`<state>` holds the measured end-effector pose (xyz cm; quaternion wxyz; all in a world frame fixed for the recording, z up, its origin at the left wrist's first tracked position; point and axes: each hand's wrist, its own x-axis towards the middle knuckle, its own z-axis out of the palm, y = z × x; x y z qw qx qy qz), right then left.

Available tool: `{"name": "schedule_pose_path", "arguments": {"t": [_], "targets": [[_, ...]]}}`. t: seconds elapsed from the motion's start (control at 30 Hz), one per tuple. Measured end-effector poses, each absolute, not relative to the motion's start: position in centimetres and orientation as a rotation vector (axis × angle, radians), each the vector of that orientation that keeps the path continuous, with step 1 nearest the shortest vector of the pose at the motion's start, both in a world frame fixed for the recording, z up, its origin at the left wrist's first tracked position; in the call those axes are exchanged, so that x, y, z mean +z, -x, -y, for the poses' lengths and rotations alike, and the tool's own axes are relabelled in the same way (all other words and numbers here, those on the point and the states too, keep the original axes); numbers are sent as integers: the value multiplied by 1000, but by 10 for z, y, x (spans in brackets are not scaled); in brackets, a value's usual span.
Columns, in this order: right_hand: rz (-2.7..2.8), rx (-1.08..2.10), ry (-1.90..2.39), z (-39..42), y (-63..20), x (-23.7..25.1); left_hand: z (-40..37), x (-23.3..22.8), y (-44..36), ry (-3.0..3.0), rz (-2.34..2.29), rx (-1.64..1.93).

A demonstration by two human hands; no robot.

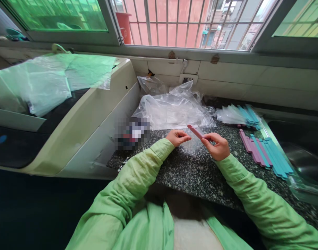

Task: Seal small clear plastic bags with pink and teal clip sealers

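While both forearms in green sleeves reach over the speckled counter [190, 177], the right hand [218, 146] pinches a pink stick [195, 131] by one end, thumb and fingers closed on it, stick angled up-left above the counter. Left hand [177, 137] sits just beside the stick's free end, fingers curled, pinching a thin clear sleeve [191, 144], hard to make out. Pink and blue sticks [265, 154] lie in a row to the right. Clear bag [174, 111] behind. No readable writing; one item is blurred.
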<state>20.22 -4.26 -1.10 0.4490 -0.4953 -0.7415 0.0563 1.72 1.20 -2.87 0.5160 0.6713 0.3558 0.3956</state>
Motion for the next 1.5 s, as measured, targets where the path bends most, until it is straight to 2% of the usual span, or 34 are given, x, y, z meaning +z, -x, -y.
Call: {"name": "schedule_pose_path", "arguments": {"t": [0.33,1.03,1.5], "targets": [[1656,104,1321,37,-209,-11,-15,-31,-15,-1704,-924,878],[1628,86,1323,38,-211,-9,-10,-23,-15,-1932,-979,805],[1871,244,1209,42,-203,-10,-11,-24,-14,-1704,-900,857]]}}
